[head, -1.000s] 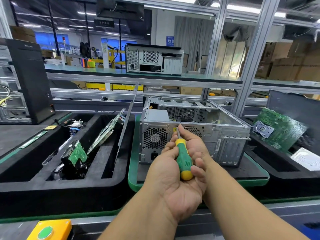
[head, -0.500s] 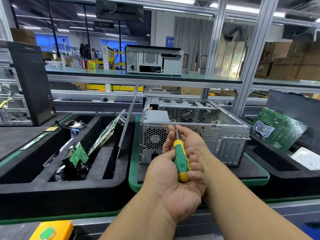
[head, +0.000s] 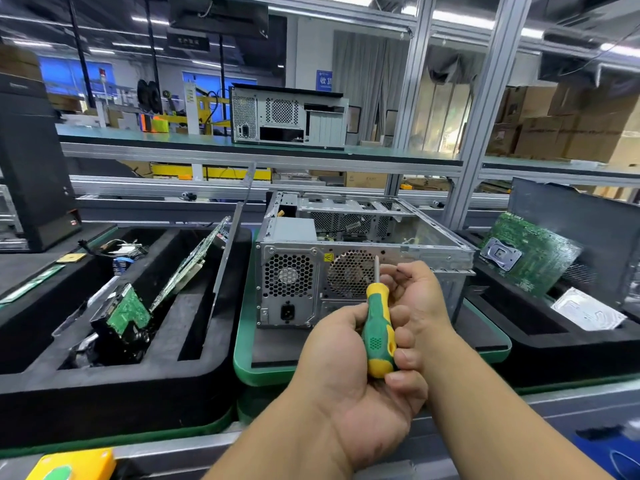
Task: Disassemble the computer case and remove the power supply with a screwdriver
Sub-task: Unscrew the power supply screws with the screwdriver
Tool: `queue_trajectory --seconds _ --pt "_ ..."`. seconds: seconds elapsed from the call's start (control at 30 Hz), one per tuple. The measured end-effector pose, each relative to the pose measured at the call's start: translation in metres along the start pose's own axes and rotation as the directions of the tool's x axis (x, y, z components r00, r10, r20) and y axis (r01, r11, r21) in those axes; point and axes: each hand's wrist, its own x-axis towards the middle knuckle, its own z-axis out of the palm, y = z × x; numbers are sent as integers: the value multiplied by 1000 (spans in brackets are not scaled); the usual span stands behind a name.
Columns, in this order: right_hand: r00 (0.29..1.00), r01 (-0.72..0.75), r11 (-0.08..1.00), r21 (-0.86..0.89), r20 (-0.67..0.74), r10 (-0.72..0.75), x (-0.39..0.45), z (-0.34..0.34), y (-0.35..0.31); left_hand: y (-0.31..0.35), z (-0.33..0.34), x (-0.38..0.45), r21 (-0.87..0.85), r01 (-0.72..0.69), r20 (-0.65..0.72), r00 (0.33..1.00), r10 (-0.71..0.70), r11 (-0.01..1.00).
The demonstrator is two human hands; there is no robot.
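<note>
both hands around screwdriver

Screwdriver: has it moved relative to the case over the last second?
Yes. The screwdriver has shifted right and slightly up against the computer case: its tip now lies over the right-hand fan grille, having been nearer the case's middle earlier.

computer case on tray (centre), bin left

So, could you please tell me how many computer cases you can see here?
3: an open case on the green tray in front, a closed one on the shelf behind, and a black tower at the far left. Others may be hidden.
</note>
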Motion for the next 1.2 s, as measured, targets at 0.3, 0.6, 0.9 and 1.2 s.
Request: queue_trajectory --seconds 0.3,0.6,0.9,1.2 --pt "998 -63 988 -143 7 65 -2 -13 -19 -7 15 27 75 25 -49 999 -22 997" --pt "966 -129 915 -382 158 202 12 -10 -26 -9 20 39 97 3 -108 994 7 995" --pt "947 -168 920 -355 201 251 19 -13 -29 -14 29 40 163 -29 -180 982 58 986" --pt "845 -309 905 -291 353 402 11 -11 -44 -22 51 49 7 -183 -142 973 182 983"
